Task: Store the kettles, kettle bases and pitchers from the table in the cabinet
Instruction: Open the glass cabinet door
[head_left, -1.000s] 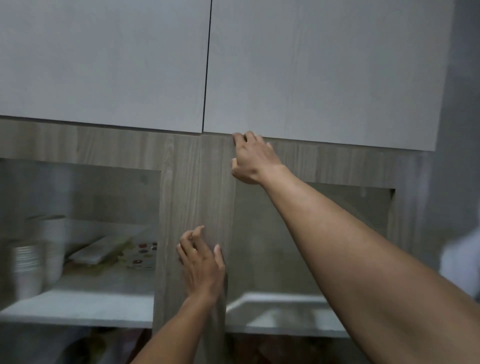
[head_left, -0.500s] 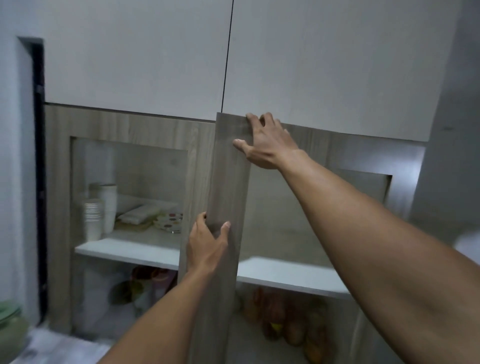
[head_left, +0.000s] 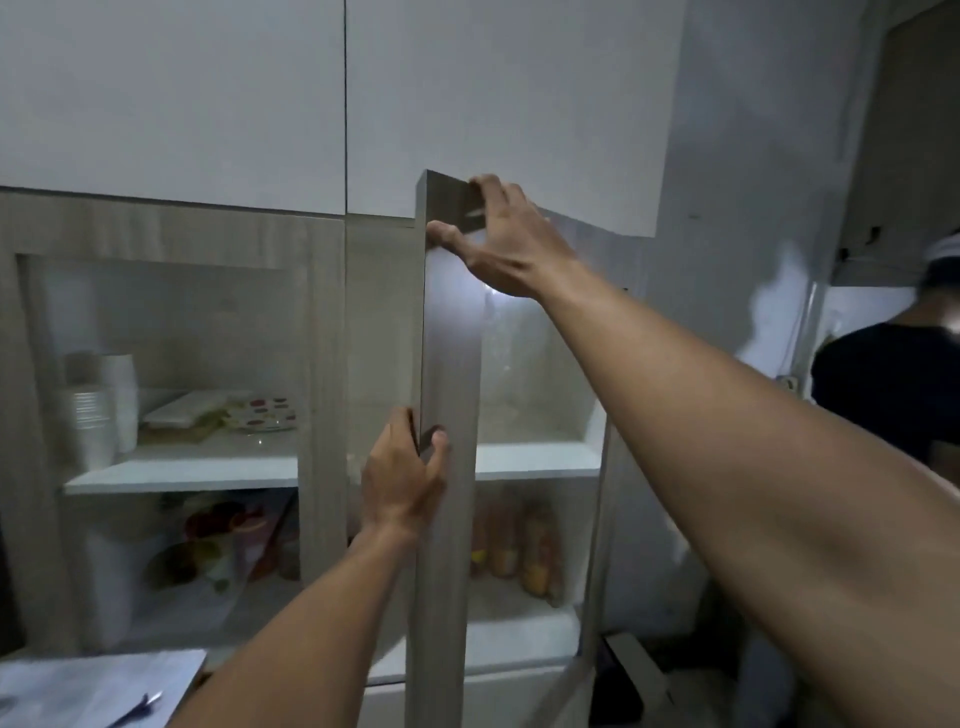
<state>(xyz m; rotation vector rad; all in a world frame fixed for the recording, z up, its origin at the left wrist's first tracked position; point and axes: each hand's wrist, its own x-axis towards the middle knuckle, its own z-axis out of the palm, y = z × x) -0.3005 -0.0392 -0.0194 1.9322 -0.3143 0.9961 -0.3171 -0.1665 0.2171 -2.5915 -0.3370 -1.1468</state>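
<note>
Cabinet (head_left: 171, 228) fills most of the view: a tall wood-grain unit with glass-fronted doors, set under two plain white upper panels (head_left: 208, 93) that meet at a thin vertical seam. Its left door (head_left: 322, 364) is closed, and through the glass a white shelf (head_left: 182, 475) shows. Its right door (head_left: 447, 467) stands swung out toward the camera, seen almost edge-on, its top corner just below the white panels. Behind the open door the right compartment shows a white shelf board (head_left: 535, 460) with bare space above it, and blurred orange-yellow bottles (head_left: 524, 551) standing in a row on the level below. On the left shelf stand stacked white cups (head_left: 96, 415) at the far left, with a flat white tray (head_left: 182, 408) and a spotted plate (head_left: 265, 413) beside them toward the right; the lower left level holds colourful items too blurred to identify. A second person in a dark shirt (head_left: 883, 384) stands at the far right edge, well apart from the cabinet. A pale table surface (head_left: 88, 686) occupies the near left corner. Right hand (head_left: 498, 244) grips the upper end of the open door, fingers curled over its top edge and thumb pressed against its near face. Left hand (head_left: 402, 478) is closed around the door's free edge at mid-height, thumb on the near side and fingers wrapped behind. No kettle, base or pitcher can be made out in this view.
</note>
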